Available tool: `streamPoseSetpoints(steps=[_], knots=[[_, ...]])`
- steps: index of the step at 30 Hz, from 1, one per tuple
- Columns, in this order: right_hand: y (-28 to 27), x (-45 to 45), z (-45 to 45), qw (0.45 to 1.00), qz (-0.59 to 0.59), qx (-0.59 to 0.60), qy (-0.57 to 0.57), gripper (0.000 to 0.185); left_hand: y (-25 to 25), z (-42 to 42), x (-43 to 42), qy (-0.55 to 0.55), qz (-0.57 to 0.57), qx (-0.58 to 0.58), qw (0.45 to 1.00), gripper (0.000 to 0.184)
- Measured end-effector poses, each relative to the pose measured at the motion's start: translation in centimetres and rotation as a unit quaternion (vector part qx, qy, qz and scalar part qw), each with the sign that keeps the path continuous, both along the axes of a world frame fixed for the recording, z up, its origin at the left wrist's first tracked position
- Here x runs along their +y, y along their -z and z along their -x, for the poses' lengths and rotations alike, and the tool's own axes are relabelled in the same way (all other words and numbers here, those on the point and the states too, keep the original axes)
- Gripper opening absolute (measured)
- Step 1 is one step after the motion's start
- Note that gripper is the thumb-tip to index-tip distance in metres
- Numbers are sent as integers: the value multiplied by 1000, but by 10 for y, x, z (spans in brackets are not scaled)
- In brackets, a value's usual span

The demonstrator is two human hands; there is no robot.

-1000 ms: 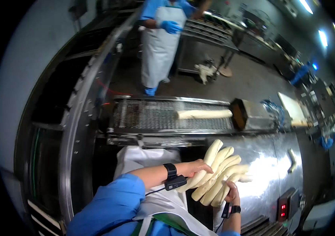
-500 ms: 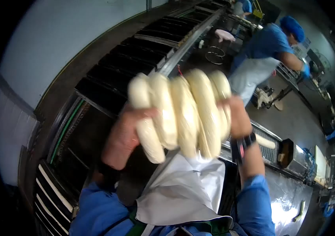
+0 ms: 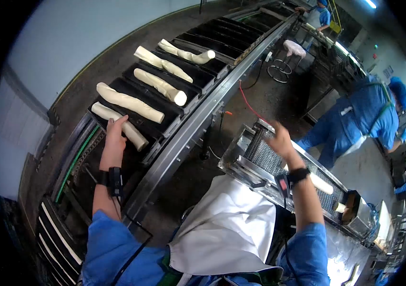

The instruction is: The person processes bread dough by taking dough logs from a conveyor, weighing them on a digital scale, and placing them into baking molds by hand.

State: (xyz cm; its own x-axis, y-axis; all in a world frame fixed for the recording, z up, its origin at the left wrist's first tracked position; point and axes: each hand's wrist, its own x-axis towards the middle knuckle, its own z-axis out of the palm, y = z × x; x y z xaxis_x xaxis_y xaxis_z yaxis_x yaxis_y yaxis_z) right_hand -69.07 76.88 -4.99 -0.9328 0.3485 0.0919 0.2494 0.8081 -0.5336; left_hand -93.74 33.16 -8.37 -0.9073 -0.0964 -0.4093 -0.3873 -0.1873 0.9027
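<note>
Several pale dough rolls lie one beside another in the black trays (image 3: 126, 86) on the left line. My left hand (image 3: 116, 131) touches the nearest roll (image 3: 134, 135), with its fingers on the roll's upper side; whether it grips it is unclear. Beyond that roll lie a long twisted roll (image 3: 129, 102), a thick one (image 3: 160, 86) and others. My right hand (image 3: 279, 140) is raised over the mesh conveyor (image 3: 265, 155), blurred, with no dough visible in it. Another roll (image 3: 320, 183) rests on the mesh, right of my right wrist.
A metal rail (image 3: 191, 128) runs diagonally beside the trays. One co-worker (image 3: 355, 114) in blue bends at the right; another person (image 3: 319, 16) stands far back. A stool (image 3: 293, 49) stands behind the conveyor. Trays with dough strips (image 3: 60, 233) are at lower left.
The dough rolls held between both hands have been let go and now lie in the black trays. My left hand has moved left and down onto the nearest roll; my right hand has moved away.
</note>
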Motion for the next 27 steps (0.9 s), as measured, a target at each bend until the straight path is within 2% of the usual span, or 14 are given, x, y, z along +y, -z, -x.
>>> streamPoseSetpoints(steps=[4,5,6,8,10,12,13,15,16,20,23,24,26,27], knots=[[97,43,-111,943,-203,-207,166,60,13,11,-4,-59,92,76,991,87],[98,37,-131,948,-236,-144,160,59,25,27,-11,-51,170,130,976,82],[89,28,-140,944,-270,-130,136,56,-13,7,11,-82,210,140,964,76],[84,27,-147,950,-256,-112,139,50,13,39,9,-33,261,286,922,72],[80,28,-134,953,-231,-139,135,48,16,49,28,-8,312,247,917,72],[89,32,-118,963,-204,-137,109,47,51,76,35,-29,236,188,953,68],[94,32,-109,966,-202,-132,97,49,62,89,32,-1,185,38,982,68],[90,21,-88,966,-208,-132,85,55,48,76,40,24,349,-19,937,69],[84,13,-79,963,-216,-136,85,59,36,47,39,-20,274,22,961,69],[82,0,-48,965,-208,-132,90,54,6,34,38,33,313,-26,949,72],[75,2,-27,957,-241,-128,97,40,-28,15,54,34,510,73,857,69],[72,2,-22,958,-239,-117,106,37,-23,24,56,34,512,70,855,69],[64,1,-14,965,-222,-98,102,37,-5,55,68,27,313,309,898,65],[61,2,-10,971,-194,-87,110,38,-22,50,91,58,218,260,939,65]])
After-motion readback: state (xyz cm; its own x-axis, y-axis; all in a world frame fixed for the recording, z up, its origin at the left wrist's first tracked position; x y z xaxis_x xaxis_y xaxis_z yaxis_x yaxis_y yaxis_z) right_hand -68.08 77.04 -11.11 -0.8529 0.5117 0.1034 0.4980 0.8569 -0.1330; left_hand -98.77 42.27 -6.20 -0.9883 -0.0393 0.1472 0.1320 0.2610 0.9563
